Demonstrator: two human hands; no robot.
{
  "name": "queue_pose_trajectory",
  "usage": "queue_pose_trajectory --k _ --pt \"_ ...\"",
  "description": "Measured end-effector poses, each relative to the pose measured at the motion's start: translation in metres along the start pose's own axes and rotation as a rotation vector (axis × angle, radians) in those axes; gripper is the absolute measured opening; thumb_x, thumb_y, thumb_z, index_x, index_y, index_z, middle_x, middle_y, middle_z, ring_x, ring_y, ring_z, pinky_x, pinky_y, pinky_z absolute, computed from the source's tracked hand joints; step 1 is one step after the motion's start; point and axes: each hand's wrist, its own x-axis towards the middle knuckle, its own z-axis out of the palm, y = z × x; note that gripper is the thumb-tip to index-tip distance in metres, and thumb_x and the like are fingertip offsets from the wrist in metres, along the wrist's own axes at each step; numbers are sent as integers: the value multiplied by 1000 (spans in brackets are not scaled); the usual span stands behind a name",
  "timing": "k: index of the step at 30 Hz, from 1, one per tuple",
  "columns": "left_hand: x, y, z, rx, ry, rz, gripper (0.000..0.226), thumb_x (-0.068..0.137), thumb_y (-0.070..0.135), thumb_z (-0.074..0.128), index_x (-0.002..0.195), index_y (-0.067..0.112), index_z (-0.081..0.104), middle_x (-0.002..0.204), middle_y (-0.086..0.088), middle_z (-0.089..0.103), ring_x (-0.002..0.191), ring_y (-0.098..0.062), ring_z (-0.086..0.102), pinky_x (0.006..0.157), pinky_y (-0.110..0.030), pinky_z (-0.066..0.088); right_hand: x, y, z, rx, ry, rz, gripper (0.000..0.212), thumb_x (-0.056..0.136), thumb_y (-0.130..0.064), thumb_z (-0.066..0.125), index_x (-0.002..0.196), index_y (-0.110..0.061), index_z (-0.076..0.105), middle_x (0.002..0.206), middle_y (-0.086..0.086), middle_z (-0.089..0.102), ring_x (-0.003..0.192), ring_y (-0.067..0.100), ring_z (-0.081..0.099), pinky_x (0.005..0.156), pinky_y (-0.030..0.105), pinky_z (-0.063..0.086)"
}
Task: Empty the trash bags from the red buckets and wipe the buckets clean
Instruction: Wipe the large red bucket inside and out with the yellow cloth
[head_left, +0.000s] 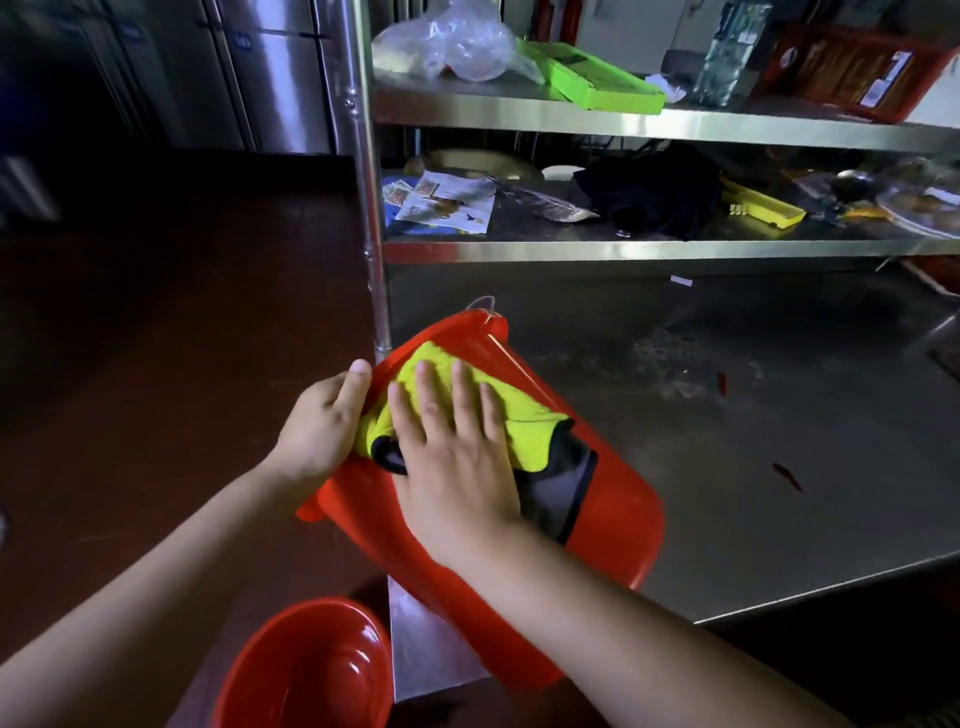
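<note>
Two red buckets: left hand (319, 423) fingers grip tilted bucket (613, 514); right hand (457, 457) flat on cloth (441, 395); floor bucket (306, 670) empty.

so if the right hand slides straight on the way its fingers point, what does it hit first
Probably the bucket's far rim. The right hand lies flat on the yellow cloth, fingers toward that rim; past it, likely the shelf post, though depth is unclear.

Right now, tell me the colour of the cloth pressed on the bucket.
The cloth is bright yellow with a grey part and black edging; the head view shows it.
</note>
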Motion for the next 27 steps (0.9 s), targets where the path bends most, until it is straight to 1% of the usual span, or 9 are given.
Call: queue_pose_trajectory --k 2,4,6,10,15,17,19,22,27 --pt "1 -3 0 -28 9 -29 51 98 46 34 56 17 37 52 9 39 51 -8 34 56 -33 33 11 4 2 0 -3 2 78 85 -46 55 149 -16 22 157 12 19 143 39 13 115 54 12" --pt "3 -4 5 -37 17 -10 52 98 45 33 54 18 37 44 11 41 45 -4 33 49 -24 30 24 15 -1 18 -13 45 74 89 -45 49 149 -14 19 157 11 19 144 35 13 116 50 12" --pt "4 -3 11 -18 43 11 52 98 45 33 53 20 34 41 11 39 43 -6 33 45 -24 26 36 25 -2 54 -16 97 70 92 -43 44 149 -12 19 157 11 18 145 32 13 117 48 14" --pt "3 -9 19 -1 81 51 50 91 56 32 55 21 31 50 9 28 46 -8 28 46 -24 25 53 40 -1 97 -35 167 68 94 -44 39 150 -12 18 157 8 17 146 26 13 117 44 16" --pt "-10 -26 22 21 111 88 47 87 62 34 64 25 50 47 11 44 48 -4 43 50 -28 32 67 59 -2 199 -37 214 63 94 -42 39 148 -14 25 157 3 22 144 21 19 116 39 21" --pt "-16 -32 23 8 140 70 48 85 64 33 68 23 52 50 9 45 50 -7 43 51 -33 35 58 57 -3 177 -11 188 62 94 -44 39 148 -17 26 156 0 23 144 20 21 115 39 22" --pt "-24 -39 22 15 167 48 52 82 67 31 73 21 53 54 8 46 52 -8 42 54 -33 35 42 53 -3 132 18 153 62 94 -46 39 148 -19 27 156 0 24 144 20 20 116 39 22" --pt "-36 -44 19 38 190 45 50 83 67 27 66 24 47 53 7 42 50 -11 39 50 -31 32 14 54 -5 102 24 139 61 94 -45 40 148 -19 28 156 -1 24 144 19 20 116 38 22" --pt "-49 -42 17 58 185 43 48 84 64 26 63 24 43 51 6 40 48 -11 37 48 -29 29 -33 84 -12 151 -15 228 60 95 -43 42 148 -19 28 156 -2 23 144 14 19 116 32 20"
